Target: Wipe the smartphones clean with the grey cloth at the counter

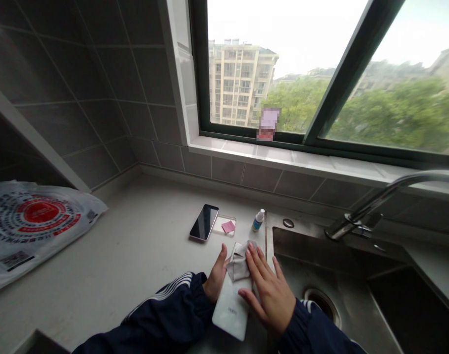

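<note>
Over the worktop (143,236) left of the sink (320,275), your left hand (216,276) is supporting the white phone (230,307) from its edge, apparently steadying it, while your right hand (270,290), fingers spread, is pressing a gray cloth (239,265) against its back.

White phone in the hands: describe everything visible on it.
The white phone is back up, pale and smooth with a slight sheen, corners rounded, small lettering toward its near end, too blurred to read. It slants, far end rightward, by the counter and left of the sink. The left hand grips its left side; the right hand presses a grey cloth over its far part, partly hiding it.
</note>
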{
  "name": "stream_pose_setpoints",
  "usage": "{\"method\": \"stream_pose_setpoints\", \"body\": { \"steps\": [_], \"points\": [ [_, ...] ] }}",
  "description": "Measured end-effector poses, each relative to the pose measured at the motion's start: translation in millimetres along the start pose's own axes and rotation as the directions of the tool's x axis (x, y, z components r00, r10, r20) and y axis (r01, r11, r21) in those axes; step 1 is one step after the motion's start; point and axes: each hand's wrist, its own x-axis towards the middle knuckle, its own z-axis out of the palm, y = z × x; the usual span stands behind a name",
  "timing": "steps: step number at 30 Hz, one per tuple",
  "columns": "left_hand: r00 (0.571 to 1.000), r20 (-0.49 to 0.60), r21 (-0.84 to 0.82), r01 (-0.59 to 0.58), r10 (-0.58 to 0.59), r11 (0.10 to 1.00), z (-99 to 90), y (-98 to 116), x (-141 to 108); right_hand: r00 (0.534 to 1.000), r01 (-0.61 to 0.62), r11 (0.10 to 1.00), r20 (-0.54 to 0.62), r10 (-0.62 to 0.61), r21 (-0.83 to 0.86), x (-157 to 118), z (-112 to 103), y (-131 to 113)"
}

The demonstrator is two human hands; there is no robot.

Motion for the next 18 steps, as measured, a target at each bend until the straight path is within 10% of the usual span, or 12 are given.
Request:
{"method": "stream_pose_setpoints", "body": {
  "steps": [18],
  "points": [
    [0.989, -0.141, 0.047, 0.052, -0.045, 0.998, -2.4, 13.1, 2.7, 0.975, 0.214, 0.976, -0.06, -0.215, -0.024, -20.6, 7.3, -41.6]
  ]
}}
